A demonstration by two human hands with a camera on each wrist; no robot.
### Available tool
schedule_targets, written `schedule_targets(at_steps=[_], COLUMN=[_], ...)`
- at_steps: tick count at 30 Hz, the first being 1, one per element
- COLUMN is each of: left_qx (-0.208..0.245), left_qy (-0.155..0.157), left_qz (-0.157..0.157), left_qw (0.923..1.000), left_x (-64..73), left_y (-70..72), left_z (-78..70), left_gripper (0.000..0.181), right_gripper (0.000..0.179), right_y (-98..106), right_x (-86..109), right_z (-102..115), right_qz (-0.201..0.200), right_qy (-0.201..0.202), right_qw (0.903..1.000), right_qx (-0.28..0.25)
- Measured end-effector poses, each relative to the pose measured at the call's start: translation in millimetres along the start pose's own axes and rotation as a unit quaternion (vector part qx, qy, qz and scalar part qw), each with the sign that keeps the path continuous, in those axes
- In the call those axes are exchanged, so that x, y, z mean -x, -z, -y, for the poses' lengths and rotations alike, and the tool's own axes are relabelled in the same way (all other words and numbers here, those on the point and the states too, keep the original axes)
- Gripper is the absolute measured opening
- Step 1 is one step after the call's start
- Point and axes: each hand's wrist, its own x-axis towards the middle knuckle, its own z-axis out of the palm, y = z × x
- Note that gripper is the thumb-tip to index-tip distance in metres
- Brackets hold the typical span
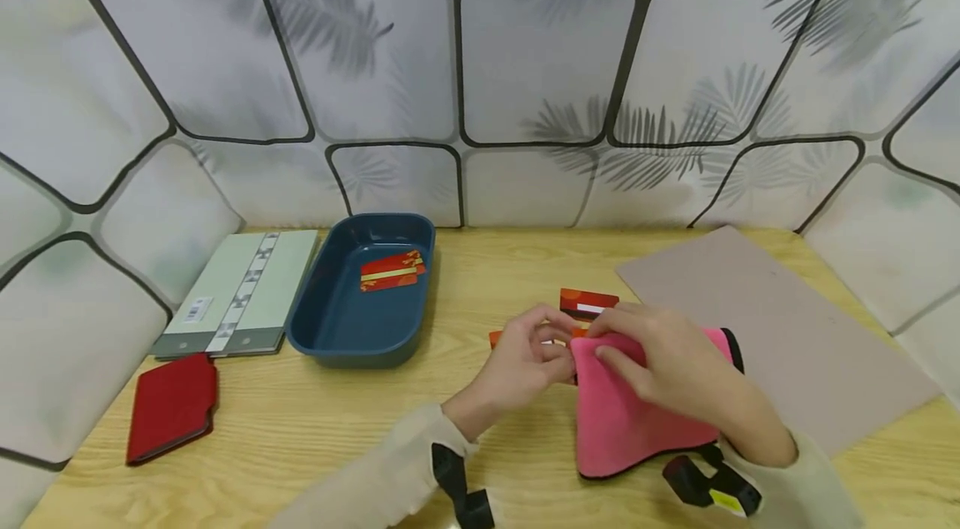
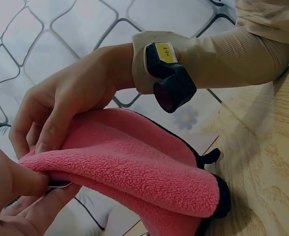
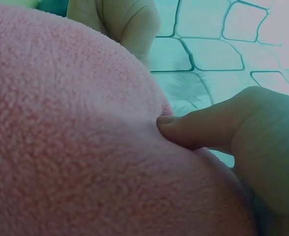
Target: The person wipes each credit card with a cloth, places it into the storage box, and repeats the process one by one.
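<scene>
A pink fleecy cloth with black trim (image 1: 637, 421) hangs from my right hand (image 1: 675, 358), whose thumb and fingers pinch its upper part. In the right wrist view the thumb (image 3: 193, 129) presses into the pile of the cloth. My left hand (image 1: 525, 354) is at the cloth's left corner, pinching a thin card (image 2: 59, 185) whose edge shows between thumb and fingers in the left wrist view. The cloth covers most of that card; a red bit shows by the fingertips in the head view. Just beyond the hands lies a red card (image 1: 588, 300).
Another red card (image 1: 494, 338) peeks out behind the left hand. A blue basin (image 1: 300, 329) to the left holds red cards (image 1: 392, 271). Farther left are a pale green folder (image 1: 247, 287) and a red wallet-like case (image 1: 172, 408). A grey-brown board (image 1: 780, 329) lies at right.
</scene>
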Motion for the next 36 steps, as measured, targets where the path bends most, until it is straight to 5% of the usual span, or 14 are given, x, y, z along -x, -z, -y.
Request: schedule_targets(at_steps=[12, 24, 36], left_qx=[-0.028, -0.035, -0.033], left_qy=[-0.003, 0.002, 0.014], left_qz=[-0.042, -0.102, -0.126], left_qw=[0.9987, 0.9942, 0.9914], left_x=[2.7, -1.7, -0.5], left_y=[2.3, -0.9, 1.3], left_z=[-4.8, -8.4, -5.9], left_gripper=[0.027, 0.024, 0.027], right_gripper=[0.021, 0.023, 0.027], right_y=[3.7, 16.5, 15.4], right_x=[-2.9, 10.0, 10.0], right_z=[-5.1, -25.1, -21.6], right_qz=[0.031, 0.016, -0.032], right_qy=[-0.031, -0.092, -0.046], right_qw=[0.9989, 0.9948, 0.9959], right_qx=[-0.02, 0.042, 0.072])
